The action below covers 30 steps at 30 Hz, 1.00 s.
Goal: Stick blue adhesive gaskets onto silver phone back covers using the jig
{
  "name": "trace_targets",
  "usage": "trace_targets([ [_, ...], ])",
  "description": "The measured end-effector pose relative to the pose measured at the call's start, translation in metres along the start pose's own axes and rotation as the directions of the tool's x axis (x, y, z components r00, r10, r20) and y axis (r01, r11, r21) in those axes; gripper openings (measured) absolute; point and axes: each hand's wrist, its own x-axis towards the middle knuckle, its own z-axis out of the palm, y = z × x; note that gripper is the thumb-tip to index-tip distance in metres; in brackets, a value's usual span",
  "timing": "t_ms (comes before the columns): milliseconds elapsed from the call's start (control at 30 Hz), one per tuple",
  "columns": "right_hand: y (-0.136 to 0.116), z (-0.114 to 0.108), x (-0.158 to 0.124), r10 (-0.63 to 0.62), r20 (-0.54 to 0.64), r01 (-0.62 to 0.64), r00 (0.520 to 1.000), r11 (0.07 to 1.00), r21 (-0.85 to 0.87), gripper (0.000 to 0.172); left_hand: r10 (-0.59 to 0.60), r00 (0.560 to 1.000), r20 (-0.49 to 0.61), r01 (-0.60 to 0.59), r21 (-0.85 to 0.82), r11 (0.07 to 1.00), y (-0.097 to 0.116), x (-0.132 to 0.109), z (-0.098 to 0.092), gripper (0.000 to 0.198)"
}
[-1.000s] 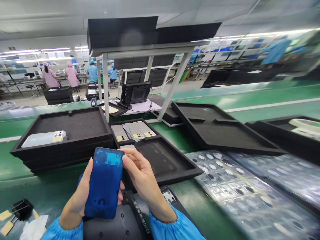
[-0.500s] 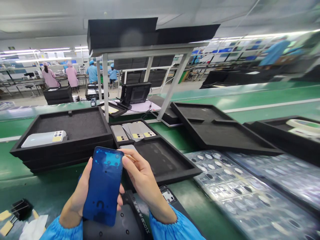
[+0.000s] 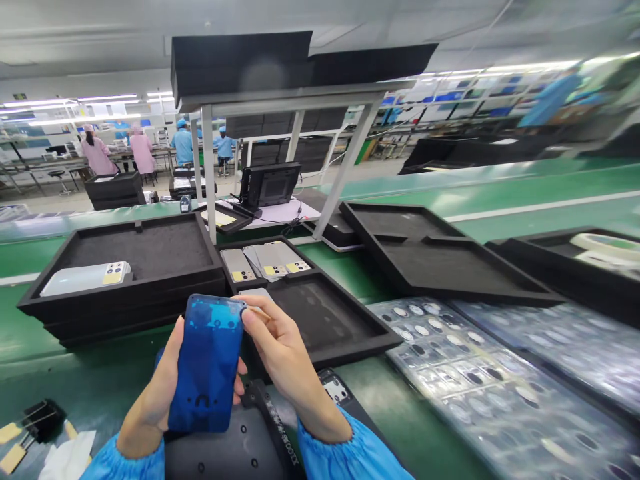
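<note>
My left hand (image 3: 153,393) is wrapped round the lower part of a blue film-covered phone back cover (image 3: 207,363), holding it upright in front of me. My right hand (image 3: 280,353) pinches the cover's top right corner with thumb and fingers closed. Both wrists wear light blue sleeves. Under the hands lies a black fixture block (image 3: 240,447) with white lettering. Behind the cover a black foam tray (image 3: 345,333) holds several silver back covers (image 3: 265,261) with yellow camera stickers.
A stacked black tray (image 3: 150,250) at left holds one silver cover (image 3: 83,277). An empty black tray (image 3: 435,257) lies at right, clear blister sheets of small round parts (image 3: 465,373) in front of it. A shelf frame (image 3: 300,100) and a small monitor (image 3: 270,185) stand behind. Other workers sit far back left.
The blue cover has tilted and shifted slightly in my hands, dipping a little lower half a second ago and now back up. My right fingers stay at its top corner.
</note>
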Motion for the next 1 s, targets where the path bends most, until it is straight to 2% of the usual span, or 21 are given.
trace_targets([
  [167, -0.003, 0.001, -0.001, 0.018, 0.003, -0.018, 1.000, 1.000, -0.008, 0.033, -0.026, 1.000, 0.006, 0.027, -0.008, 1.000, 0.002, -0.001, 0.006, 0.081],
  [467, -0.002, 0.001, 0.001, -0.007, -0.088, 0.000, 0.996, 0.997, -0.080, 0.031, -0.082, 0.996, 0.018, 0.083, -0.040, 0.996, 0.003, -0.002, 0.008, 0.087],
  [567, 0.001, 0.003, 0.002, -0.074, -0.146, 0.061, 0.986, 0.994, -0.093, 0.039, -0.055, 0.997, -0.051, 0.053, -0.042, 0.998, 0.004, -0.002, 0.010, 0.089],
  [633, 0.004, 0.006, 0.000, -0.064, -0.141, 0.047, 0.988, 0.992, -0.118, 0.051, 0.059, 0.979, -0.197, -0.055, 0.026, 0.998, 0.004, -0.001, 0.013, 0.087],
  [667, 0.005, 0.008, -0.002, -0.042, -0.113, 0.025, 0.993, 0.989, -0.146, 0.057, 0.180, 0.936, -0.301, -0.153, 0.112, 0.982, 0.003, 0.000, 0.014, 0.085],
  [700, 0.006, 0.010, -0.005, -0.010, -0.066, -0.003, 0.998, 0.983, -0.183, 0.066, 0.338, 0.857, -0.390, -0.260, 0.239, 0.935, 0.001, 0.001, 0.015, 0.084],
  [733, 0.008, 0.012, -0.007, 0.032, 0.000, -0.032, 0.999, 0.976, -0.214, 0.076, 0.504, 0.746, -0.435, -0.348, 0.391, 0.852, -0.001, 0.002, 0.016, 0.085],
  [767, 0.010, 0.015, -0.010, 0.074, 0.083, -0.054, 0.994, 0.973, -0.224, 0.085, 0.650, 0.629, -0.427, -0.394, 0.545, 0.740, -0.004, 0.003, 0.017, 0.086],
  [800, 0.013, 0.018, -0.012, 0.104, 0.170, -0.067, 0.980, 0.975, -0.212, 0.088, 0.757, 0.533, -0.377, -0.392, 0.683, 0.616, -0.006, 0.003, 0.018, 0.085],
  [833, 0.017, 0.021, -0.014, 0.119, 0.239, -0.077, 0.964, 0.981, -0.177, 0.085, 0.825, 0.471, -0.314, -0.349, 0.792, 0.500, -0.008, 0.004, 0.020, 0.082],
  [867, 0.021, 0.023, -0.014, 0.120, 0.276, -0.090, 0.954, 0.989, -0.120, 0.078, 0.861, 0.437, -0.262, -0.276, 0.872, 0.405, -0.009, 0.004, 0.021, 0.077],
  [933, 0.029, 0.028, -0.014, 0.146, 0.250, -0.158, 0.957, 0.987, 0.025, 0.066, 0.893, 0.396, -0.214, -0.105, 0.956, 0.275, -0.010, 0.003, 0.023, 0.062],
  [1000, 0.035, 0.031, -0.011, 0.237, 0.180, -0.265, 0.955, 0.952, 0.152, 0.063, 0.902, 0.369, -0.224, 0.032, 0.973, 0.229, -0.008, 0.002, 0.024, 0.053],
])
